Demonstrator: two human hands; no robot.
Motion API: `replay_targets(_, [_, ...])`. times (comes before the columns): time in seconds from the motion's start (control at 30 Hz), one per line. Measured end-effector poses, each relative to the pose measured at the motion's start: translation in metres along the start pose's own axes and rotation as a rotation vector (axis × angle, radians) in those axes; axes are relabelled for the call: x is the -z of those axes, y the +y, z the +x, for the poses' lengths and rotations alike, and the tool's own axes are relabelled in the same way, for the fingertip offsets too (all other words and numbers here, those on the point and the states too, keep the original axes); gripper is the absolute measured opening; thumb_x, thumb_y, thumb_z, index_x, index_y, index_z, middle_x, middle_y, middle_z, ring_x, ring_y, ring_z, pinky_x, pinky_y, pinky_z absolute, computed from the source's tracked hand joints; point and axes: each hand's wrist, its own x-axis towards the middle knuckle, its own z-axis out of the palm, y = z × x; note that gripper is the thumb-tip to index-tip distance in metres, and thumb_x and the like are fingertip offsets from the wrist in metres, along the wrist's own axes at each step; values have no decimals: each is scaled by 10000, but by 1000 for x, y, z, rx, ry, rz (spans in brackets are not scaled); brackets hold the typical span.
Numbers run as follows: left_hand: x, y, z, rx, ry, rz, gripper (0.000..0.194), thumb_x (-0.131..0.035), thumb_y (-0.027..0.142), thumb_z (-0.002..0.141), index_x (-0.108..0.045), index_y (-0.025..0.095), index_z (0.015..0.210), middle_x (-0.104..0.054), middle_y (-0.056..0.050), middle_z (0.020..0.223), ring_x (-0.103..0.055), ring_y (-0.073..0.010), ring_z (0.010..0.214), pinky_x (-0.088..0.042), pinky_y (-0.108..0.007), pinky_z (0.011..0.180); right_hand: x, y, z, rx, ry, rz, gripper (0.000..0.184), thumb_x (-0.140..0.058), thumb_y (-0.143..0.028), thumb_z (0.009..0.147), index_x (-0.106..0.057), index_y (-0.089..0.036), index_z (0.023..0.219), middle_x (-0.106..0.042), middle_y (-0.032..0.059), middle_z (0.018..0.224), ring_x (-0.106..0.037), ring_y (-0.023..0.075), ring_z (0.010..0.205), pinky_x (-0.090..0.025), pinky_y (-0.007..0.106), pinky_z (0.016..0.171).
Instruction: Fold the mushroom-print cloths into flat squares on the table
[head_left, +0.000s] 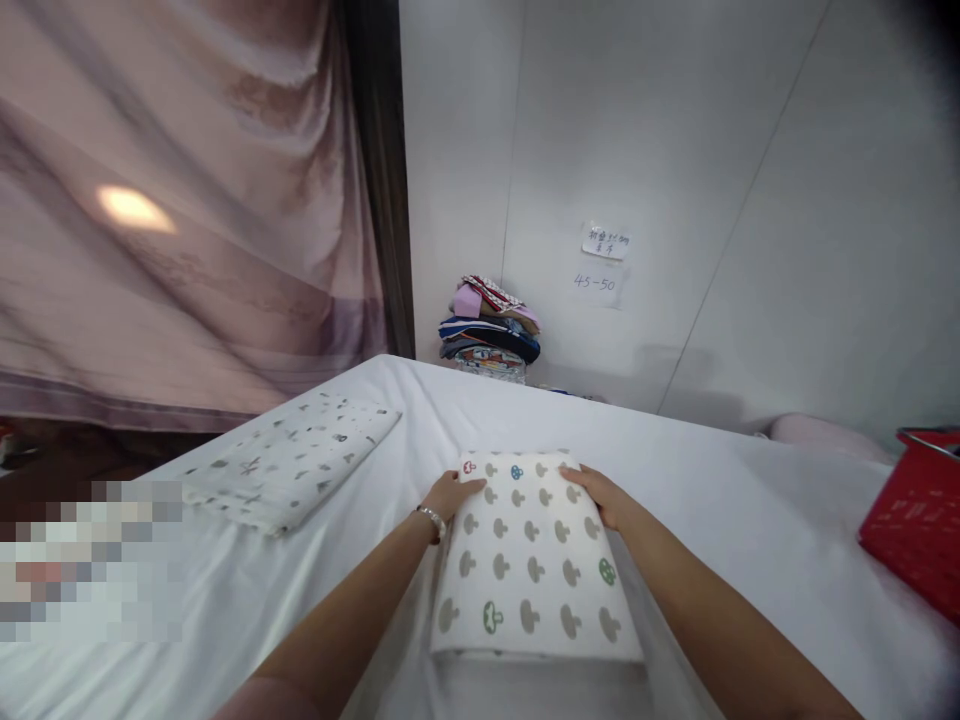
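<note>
A folded white cloth with a mushroom print (pixel 529 560) lies on the white-covered table (pixel 705 500) in front of me. My left hand (pixel 450 493), with a bracelet at the wrist, rests on its far left corner, fingers stretched toward the edge. At the far right corner sits my right hand (pixel 604 495), fingers laid flat on the cloth. Both hands press on the far edge and hold nothing else.
A second folded patterned cloth (pixel 289 460) lies to the left on the table. A stack of folded fabrics (pixel 491 330) stands at the back by the wall. A red basket (pixel 919 515) sits at the right edge. A curtain (pixel 187 200) hangs at left.
</note>
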Motion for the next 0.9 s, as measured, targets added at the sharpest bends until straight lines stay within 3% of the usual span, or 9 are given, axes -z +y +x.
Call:
replay_targets(0.1, [1, 2, -7, 13, -56, -138, 582, -740, 358, 571, -538, 92, 1047, -631, -160, 1047, -622, -258, 895, -504, -308, 719, -6, -11, -13, 98, -35, 28, 505, -684, -301, 678, -468, -182, 1118, -650, 117, 1005, -640, 253, 851, -503, 425, 779])
replay_targets(0.27, [9, 5, -22, 16, -485, -508, 494, -744, 335, 576, -578, 98, 977, -660, -149, 977, -621, -260, 912, -495, -344, 812, -27, -38, -42, 214, -140, -29, 540, -707, -211, 616, -489, -218, 1110, -643, 82, 1033, -627, 262, 879, -491, 444, 794])
replay_targets(0.4, [22, 7, -35, 11, -739, -564, 482, -712, 344, 619, -584, 106, 1018, -658, -140, 992, -599, -265, 970, -449, -364, 885, -42, -51, -67, 258, -199, -71, 536, -712, -193, 588, -517, -214, 1086, -645, 76, 1026, -616, 270, 897, -482, 442, 801])
replay_targets(0.5, [32, 9, -42, -30, -817, -543, 457, -695, 317, 629, -598, 92, 1014, -659, -144, 986, -602, -269, 960, -438, -366, 892, -46, -56, -83, 279, -215, -109, 586, -714, -187, 578, -500, -223, 1123, -640, 74, 1033, -610, 271, 905, -479, 433, 799])
replay_targets(0.6, [41, 22, -48, -161, -812, -522, 451, -705, 273, 606, -611, 90, 1007, -658, -143, 992, -611, -272, 932, -441, -376, 884, -42, -65, -93, 328, -171, -158, 685, -712, -161, 569, -448, -252, 1194, -626, 57, 1066, -595, 252, 938, -475, 400, 814])
replay_targets(0.67, [48, 43, -50, -249, -746, -481, 452, -723, 251, 576, -622, 89, 985, -666, -136, 964, -622, -270, 893, -453, -385, 863, -37, -77, -95, 381, -119, -214, 694, -711, -154, 566, -446, -249, 1201, -624, 54, 1067, -592, 245, 941, -474, 391, 816])
replay_targets(0.77, [58, 93, -52, -425, -543, -397, 476, -761, 238, 506, -632, 91, 940, -680, -115, 905, -630, -256, 837, -475, -387, 819, -31, -109, -95, 490, -28, -333, 605, -718, -197, 564, -510, -202, 1132, -638, 75, 1023, -595, 259, 915, -483, 408, 792])
replay_targets(0.9, [71, 163, -63, -801, -209, -269, 569, -779, 291, 456, -605, 102, 963, -670, -66, 918, -607, -240, 864, -467, -402, 820, -30, -150, -102, 823, 149, -487, 629, -736, -275, 566, -500, -197, 1144, -612, 73, 1074, -566, 250, 958, -478, 415, 795])
